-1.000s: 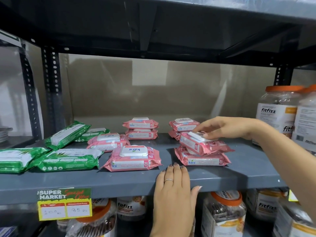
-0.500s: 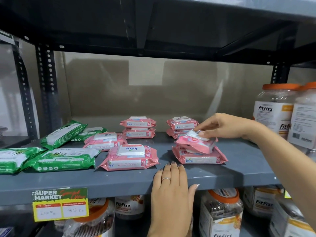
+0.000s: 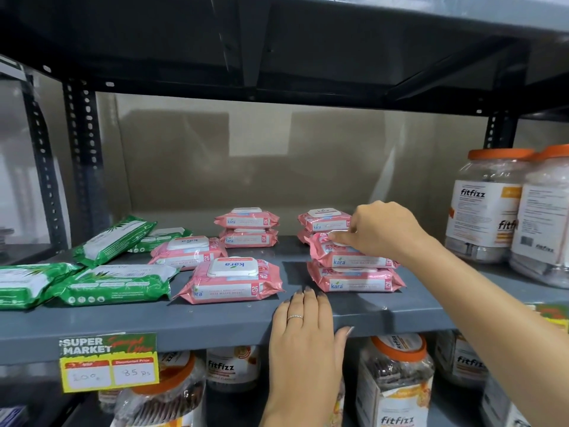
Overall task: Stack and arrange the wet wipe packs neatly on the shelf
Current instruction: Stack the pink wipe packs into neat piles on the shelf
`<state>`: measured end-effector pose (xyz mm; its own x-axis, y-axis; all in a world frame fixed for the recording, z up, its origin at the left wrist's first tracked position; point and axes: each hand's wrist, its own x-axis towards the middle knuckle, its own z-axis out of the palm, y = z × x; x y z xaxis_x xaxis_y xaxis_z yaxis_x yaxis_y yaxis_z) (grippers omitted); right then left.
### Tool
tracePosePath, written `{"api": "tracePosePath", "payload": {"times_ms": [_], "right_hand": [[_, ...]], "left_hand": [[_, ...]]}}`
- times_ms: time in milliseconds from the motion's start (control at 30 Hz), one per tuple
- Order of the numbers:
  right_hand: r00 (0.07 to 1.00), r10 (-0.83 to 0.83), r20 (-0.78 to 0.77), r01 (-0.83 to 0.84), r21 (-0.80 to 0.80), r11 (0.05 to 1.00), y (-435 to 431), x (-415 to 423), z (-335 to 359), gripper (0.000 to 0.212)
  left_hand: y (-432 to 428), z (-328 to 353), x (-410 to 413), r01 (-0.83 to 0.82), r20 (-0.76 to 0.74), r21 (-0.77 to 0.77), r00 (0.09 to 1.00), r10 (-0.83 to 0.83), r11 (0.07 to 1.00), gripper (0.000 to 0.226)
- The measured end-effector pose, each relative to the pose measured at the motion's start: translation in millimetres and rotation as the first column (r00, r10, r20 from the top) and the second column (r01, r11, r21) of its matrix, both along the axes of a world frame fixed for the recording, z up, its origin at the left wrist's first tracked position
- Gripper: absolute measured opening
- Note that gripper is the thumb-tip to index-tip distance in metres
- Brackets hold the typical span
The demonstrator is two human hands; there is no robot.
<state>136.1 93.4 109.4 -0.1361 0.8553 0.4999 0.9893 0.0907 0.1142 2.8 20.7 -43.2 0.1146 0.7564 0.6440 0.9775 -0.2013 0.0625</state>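
Note:
Pink wet wipe packs lie on the grey shelf (image 3: 215,318). My right hand (image 3: 381,232) rests its fingers on the lid of the top pink pack (image 3: 345,257), which lies on another pink pack (image 3: 354,280) at the front right. Behind them stand two more pink stacks, one at the back right (image 3: 323,221) and one at the back middle (image 3: 246,228). Two single pink packs lie further left, one at the front (image 3: 231,282) and one behind it (image 3: 187,251). Several green packs (image 3: 114,283) lie scattered at the left. My left hand (image 3: 304,337) lies flat on the shelf's front edge.
Large clear jars with orange lids (image 3: 489,208) stand at the right end of the shelf, and more jars (image 3: 394,377) fill the shelf below. A price tag (image 3: 109,362) hangs on the front lip. The upper shelf (image 3: 308,41) hangs low overhead.
The top pink pack was tilted and skewed in my right hand; now it lies flat and squared on the pack below. My left hand has stayed on the shelf edge.

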Motion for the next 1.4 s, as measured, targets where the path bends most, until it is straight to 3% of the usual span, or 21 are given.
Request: {"api": "tracePosePath", "payload": {"times_ms": [67,200,267,367,467,567,700,867,1033,1133,1200,1300,1400], "right_hand": [[1.000,-0.013,0.005,0.013,0.002,1.000,0.1,0.2,-0.2,0.065],[0.995,-0.030,-0.093,0.012,-0.184,0.983,-2.0,4.8,11.8,0.063],[0.995,0.011,-0.102,-0.026,-0.140,0.990,-6.2,-2.3,16.9,0.057],[0.975,0.172,-0.144,-0.175,-0.009,0.985,-16.5,-28.6,16.1,0.051],[0.892,0.401,-0.208,-0.407,0.016,0.913,-21.4,-61.8,8.2,0.039],[0.809,0.527,-0.261,-0.552,-0.026,0.834,-18.8,-84.3,-1.2,0.035],[0.732,0.629,-0.262,-0.678,-0.193,0.709,-17.9,-99.9,-9.5,0.043],[0.740,0.629,-0.237,-0.662,-0.415,0.624,-14.9,-107.2,-23.6,0.047],[0.827,0.557,-0.076,-0.553,-0.288,0.782,-24.8,-109.0,-24.7,0.047],[0.853,0.516,-0.078,-0.517,-0.267,0.813,-25.3,-105.4,-20.5,0.044],[0.842,0.530,-0.106,-0.528,-0.367,0.766,-19.7,-99.6,-14.1,0.044],[0.794,0.569,-0.215,-0.581,-0.543,0.606,-17.0,-96.3,-4.8,0.050],[0.783,0.588,-0.205,-0.588,-0.554,0.590,-15.7,-102.2,-10.0,0.048]], "left_hand": [[-4.2,3.7,0.0,-0.005,0.013,-0.037,1.000,0.005,0.999,0.062],[-21.6,18.9,-5.8,0.087,0.082,-0.030,0.993,-0.085,0.996,0.052],[-34.4,24.4,-19.8,0.094,0.109,0.056,0.989,-0.100,0.994,0.046],[-63.7,43.1,-52.7,0.037,0.157,0.003,0.987,-0.037,0.999,0.046],[-73.0,49.4,-101.9,-0.091,0.159,0.050,0.984,0.082,0.995,0.048],[-73.2,45.1,-142.8,-0.247,0.090,-0.084,0.963,0.254,0.965,0.052],[-55.3,18.1,-163.4,-0.228,0.061,-0.185,0.968,0.242,0.956,0.067],[-50.4,10.8,-160.9,-0.205,0.125,0.005,0.971,0.202,0.979,0.061],[-45.5,4.9,-161.2,-0.177,0.122,0.071,0.978,0.167,0.982,0.060],[-44.3,4.2,-162.3,-0.183,0.127,0.073,0.977,0.173,0.980,0.060],[-42.8,2.9,-163.1,-0.186,0.136,0.085,0.975,0.174,0.979,0.061],[-42.0,1.7,-163.3,-0.187,0.130,0.104,0.976,0.173,0.977,0.061],[-40.8,-0.2,-163.7,-0.179,0.138,0.134,0.977,0.160,0.975,0.060]]}}
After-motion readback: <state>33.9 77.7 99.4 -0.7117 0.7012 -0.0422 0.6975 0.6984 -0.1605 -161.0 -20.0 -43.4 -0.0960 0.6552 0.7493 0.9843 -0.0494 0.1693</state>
